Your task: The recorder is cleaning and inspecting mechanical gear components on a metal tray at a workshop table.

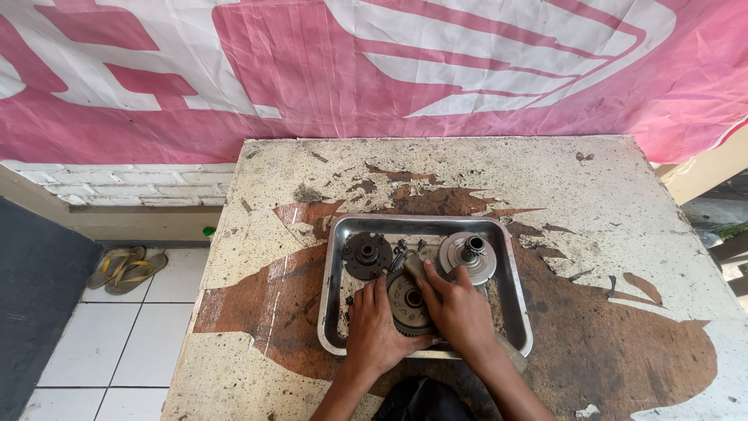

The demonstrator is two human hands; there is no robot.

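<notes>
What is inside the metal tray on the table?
The metal tray holds a dark disc, a grey hub, small bolts and a toothed gear. Both hands partly cover the gear.

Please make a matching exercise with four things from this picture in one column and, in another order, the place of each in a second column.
Things:
1. dark round disc
2. light grey round hub
3. toothed gear wheel
4. pair of sandals

Places:
a. on the tiled floor, left of the table
b. in the metal tray, between the left hand and the right hand
c. in the far left part of the tray
d. in the far right part of the tray

Pairs: 1-c, 2-d, 3-b, 4-a
</notes>
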